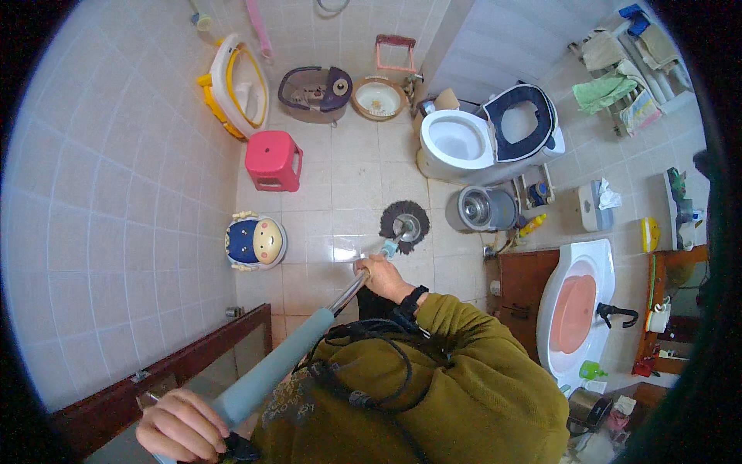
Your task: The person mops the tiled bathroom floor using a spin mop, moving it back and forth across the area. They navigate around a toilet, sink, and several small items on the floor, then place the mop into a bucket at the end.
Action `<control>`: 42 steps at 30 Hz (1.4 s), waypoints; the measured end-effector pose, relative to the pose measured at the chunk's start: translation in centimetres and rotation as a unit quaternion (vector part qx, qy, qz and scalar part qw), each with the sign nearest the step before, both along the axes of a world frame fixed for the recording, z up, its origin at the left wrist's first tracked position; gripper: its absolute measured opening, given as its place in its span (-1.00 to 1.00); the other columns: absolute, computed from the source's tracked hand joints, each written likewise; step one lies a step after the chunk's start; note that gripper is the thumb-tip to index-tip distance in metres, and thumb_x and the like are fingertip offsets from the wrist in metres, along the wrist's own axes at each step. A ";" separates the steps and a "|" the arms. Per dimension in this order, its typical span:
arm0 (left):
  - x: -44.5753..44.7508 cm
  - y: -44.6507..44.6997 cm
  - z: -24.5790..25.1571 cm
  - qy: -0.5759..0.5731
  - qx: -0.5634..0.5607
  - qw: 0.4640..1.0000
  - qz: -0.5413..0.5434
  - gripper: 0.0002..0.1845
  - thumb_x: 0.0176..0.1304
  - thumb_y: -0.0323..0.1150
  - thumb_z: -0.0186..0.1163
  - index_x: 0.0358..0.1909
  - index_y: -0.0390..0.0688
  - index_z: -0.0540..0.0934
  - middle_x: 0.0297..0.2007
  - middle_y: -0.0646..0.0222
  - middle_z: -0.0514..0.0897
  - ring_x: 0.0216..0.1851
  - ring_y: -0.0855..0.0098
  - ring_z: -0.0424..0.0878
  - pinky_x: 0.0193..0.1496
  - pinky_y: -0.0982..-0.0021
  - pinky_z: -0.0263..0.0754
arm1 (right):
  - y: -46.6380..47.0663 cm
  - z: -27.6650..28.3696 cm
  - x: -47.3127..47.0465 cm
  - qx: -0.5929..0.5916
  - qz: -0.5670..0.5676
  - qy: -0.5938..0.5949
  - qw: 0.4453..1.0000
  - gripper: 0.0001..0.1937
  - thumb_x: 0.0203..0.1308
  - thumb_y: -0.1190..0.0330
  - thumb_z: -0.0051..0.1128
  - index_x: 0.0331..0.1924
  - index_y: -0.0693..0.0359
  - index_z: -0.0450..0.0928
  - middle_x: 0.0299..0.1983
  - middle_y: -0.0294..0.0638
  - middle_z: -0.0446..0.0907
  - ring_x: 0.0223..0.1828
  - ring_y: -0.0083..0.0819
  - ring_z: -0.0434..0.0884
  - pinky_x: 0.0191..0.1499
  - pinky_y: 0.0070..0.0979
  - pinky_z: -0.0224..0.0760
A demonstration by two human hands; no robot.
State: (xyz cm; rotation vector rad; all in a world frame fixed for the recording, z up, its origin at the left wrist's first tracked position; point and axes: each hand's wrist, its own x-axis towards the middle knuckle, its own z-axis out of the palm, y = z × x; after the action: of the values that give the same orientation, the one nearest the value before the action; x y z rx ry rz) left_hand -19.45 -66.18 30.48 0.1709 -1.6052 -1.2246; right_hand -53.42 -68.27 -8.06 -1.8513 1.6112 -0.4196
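A spin mop with a metal pole and light-blue grip sleeve runs slantwise from the lower left towards the middle. My left hand is closed around its upper end, at the lower left edge of the picture. Farther down, my right hand, with a black band at the wrist, grips the bare metal part, just above a light-blue collar. The round mop head with dark strands lies spread on the pale tiled floor. Black cables hang across the front of the olive top.
A grey spin bucket stands right of the mop head, below the toilet. On the left are a pink stool and a child's potty. A foot bath stands by the far wall. The washbasin is at right.
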 end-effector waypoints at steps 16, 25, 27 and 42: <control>-9.3 -6.8 -3.8 -0.017 0.176 0.928 0.327 -0.62 0.27 -0.20 0.38 -0.40 0.01 0.30 -0.61 0.52 0.40 -0.56 0.49 0.43 -0.20 0.29 0.34 | -22.8 -8.2 -5.0 -0.077 0.064 0.028 0.995 -0.89 0.07 0.48 0.18 -0.31 0.31 0.62 -0.22 0.17 0.60 -0.05 0.18 0.57 0.23 -0.04 0.38; -14.7 -13.5 -8.0 -0.058 0.156 0.917 0.364 -0.64 0.29 -0.19 0.36 -0.38 0.01 0.31 -0.50 0.48 0.41 -0.42 0.42 0.45 0.02 0.18 0.34 | -35.9 -10.4 -6.8 -0.124 0.004 -0.002 0.992 -0.86 0.17 0.38 0.18 -0.25 0.25 0.62 -0.11 0.07 0.55 0.05 0.10 0.50 0.14 -0.05 0.42; -14.9 -13.3 -8.1 -0.056 0.156 0.911 0.378 -0.64 0.29 -0.18 0.36 -0.39 0.01 0.31 -0.51 0.48 0.40 -0.44 0.43 0.43 -0.01 0.18 0.34 | -36.0 -10.7 -6.2 -0.133 0.007 -0.009 0.991 -0.89 0.13 0.42 0.19 -0.29 0.25 0.61 -0.17 0.08 0.55 0.01 0.09 0.51 0.06 -0.06 0.45; -3.0 -0.7 -1.8 -0.046 -0.043 0.970 0.233 -0.73 0.38 -0.23 0.13 -0.40 0.02 0.26 -0.61 0.59 0.39 -0.57 0.63 0.35 -0.37 0.55 0.27 | -14.3 -2.9 3.6 -0.110 0.058 -0.034 0.992 -0.81 0.01 0.42 0.34 -0.32 0.18 0.52 -0.22 -0.08 0.54 -0.04 -0.01 0.52 -0.06 -0.12 0.50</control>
State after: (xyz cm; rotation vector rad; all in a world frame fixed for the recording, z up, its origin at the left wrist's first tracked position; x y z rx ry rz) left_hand -22.48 -66.90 28.72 0.5258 -1.5776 -0.7910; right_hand -49.82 -82.60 -10.91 -2.0584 1.4509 -0.6226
